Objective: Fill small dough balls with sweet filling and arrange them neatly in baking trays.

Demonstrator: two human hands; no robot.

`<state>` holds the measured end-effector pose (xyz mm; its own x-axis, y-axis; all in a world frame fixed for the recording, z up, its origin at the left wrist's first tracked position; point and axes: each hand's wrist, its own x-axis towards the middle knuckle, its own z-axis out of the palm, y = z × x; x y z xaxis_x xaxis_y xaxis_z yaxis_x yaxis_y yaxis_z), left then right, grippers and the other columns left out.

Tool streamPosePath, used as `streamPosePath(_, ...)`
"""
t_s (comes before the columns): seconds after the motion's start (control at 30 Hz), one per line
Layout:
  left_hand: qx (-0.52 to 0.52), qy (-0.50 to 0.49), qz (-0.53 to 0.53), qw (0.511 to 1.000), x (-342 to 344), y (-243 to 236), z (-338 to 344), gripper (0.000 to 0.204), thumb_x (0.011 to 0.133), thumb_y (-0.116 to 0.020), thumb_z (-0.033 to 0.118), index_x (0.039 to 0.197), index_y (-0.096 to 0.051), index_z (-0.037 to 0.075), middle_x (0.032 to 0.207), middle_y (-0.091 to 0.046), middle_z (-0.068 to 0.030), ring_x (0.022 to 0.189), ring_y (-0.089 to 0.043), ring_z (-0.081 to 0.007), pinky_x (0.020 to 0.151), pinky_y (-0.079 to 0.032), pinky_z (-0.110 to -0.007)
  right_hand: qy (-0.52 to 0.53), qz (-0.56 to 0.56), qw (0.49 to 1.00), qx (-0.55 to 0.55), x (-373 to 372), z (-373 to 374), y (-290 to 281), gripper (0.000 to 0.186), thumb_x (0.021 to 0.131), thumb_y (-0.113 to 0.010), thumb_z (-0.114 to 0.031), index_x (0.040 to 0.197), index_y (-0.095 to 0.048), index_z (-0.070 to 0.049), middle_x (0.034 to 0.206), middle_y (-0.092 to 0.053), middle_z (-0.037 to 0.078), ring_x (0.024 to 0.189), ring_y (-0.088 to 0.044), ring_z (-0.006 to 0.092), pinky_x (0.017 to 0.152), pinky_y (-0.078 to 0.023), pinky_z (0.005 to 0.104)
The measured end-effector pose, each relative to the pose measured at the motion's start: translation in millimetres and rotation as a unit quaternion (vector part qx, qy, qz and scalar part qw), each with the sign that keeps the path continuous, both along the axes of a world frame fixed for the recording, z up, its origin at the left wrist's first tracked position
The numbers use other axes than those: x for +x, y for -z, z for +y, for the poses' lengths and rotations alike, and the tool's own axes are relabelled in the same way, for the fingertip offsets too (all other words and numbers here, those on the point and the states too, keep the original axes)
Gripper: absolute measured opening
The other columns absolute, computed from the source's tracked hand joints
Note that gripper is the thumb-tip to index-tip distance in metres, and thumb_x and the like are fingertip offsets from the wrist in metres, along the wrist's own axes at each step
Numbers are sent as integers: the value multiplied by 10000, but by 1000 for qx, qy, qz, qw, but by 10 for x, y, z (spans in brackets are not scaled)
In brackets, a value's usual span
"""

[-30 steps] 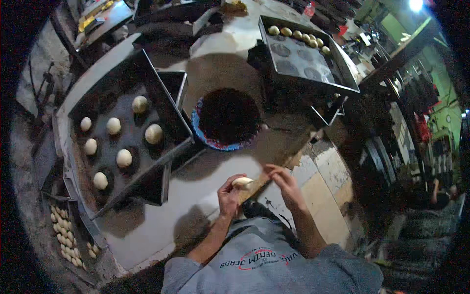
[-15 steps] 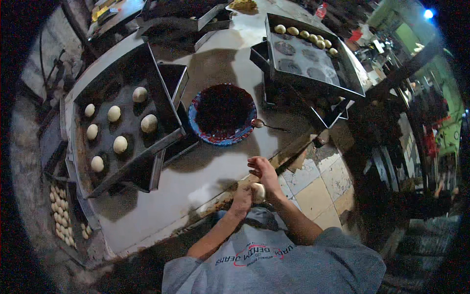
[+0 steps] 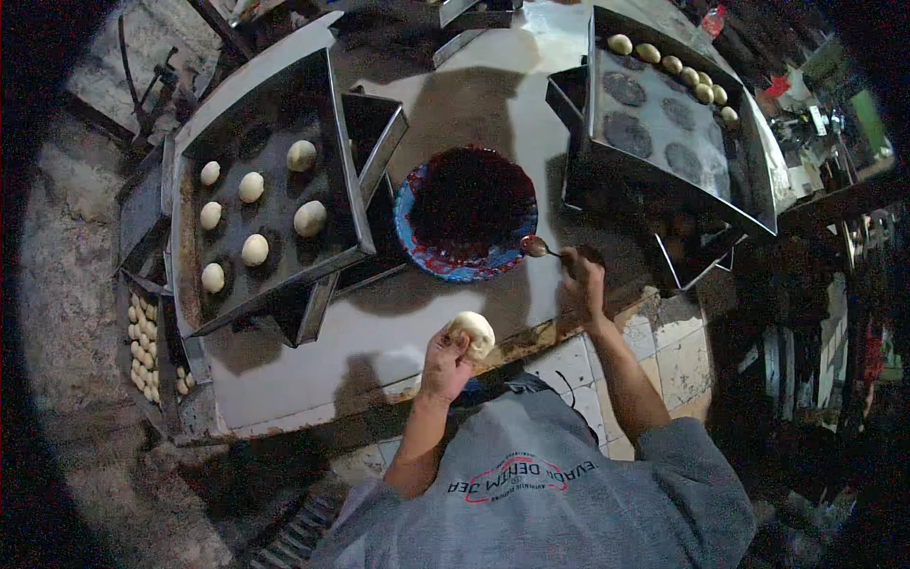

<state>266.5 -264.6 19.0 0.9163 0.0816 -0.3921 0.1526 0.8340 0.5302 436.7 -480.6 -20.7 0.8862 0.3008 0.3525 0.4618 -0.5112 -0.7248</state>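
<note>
The left hand [image 3: 445, 368] was cupped around a dough ball [image 3: 472, 330], thumb against its near face, the ball bulging past the fingers. It looked light, soft and easily dented, perhaps slightly tacky, so a loose hold around its sides seemed safest; the fingers hid its underside. Ahead and to the right of that hand, the right hand [image 3: 585, 284] was at the handle of a spoon [image 3: 536, 247], but in the shadow I could not tell whether it gripped. Beyond the left hand stood a blue bowl [image 3: 408, 226], its dark red contents [image 3: 469, 209] too dim to make out. Farther off, a left tray [image 3: 284, 294] bore pale buns [image 3: 254, 250]; far to the hand's right, a right tray [image 3: 664, 186] stood above shadowed supports.
</note>
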Motion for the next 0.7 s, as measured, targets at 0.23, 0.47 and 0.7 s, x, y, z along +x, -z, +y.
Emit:
streamPosePath(0.23, -171, -23, 66, 983, 57, -41, 421, 443, 808, -593, 317, 1092, -492, -8, 1015, -580, -89, 949, -557, -204, 851, -444, -313, -96, -102, 956, -257, 190, 692, -1321, 320, 687, -501, -25, 996, -579, -50, 781, -539, 106, 682, -552, 309, 619, -473, 370)
streamPosePath(0.47, -147, 100, 19, 984, 84, 152, 634, 350, 880, -477, 270, 1105, -487, 2, 1009, -582, -55, 936, -564, -185, 804, -459, -301, -153, 13, 793, -589, 584, 1546, -1376, 101, 708, -543, -61, 753, -627, -25, 787, -602, 141, 741, -619, 290, 612, -507, 366)
streamPosePath(0.7, -170, 61, -2, 984, 42, 308, 746, 244, 836, -535, 100, 1058, -524, 1, 1014, -585, -73, 943, -556, -176, 810, -454, -291, -204, 15, 789, -579, 278, 1553, -1437, 75, 690, -561, -77, 721, -625, -52, 765, -609, 135, 713, -619, 299, 581, -500, 374)
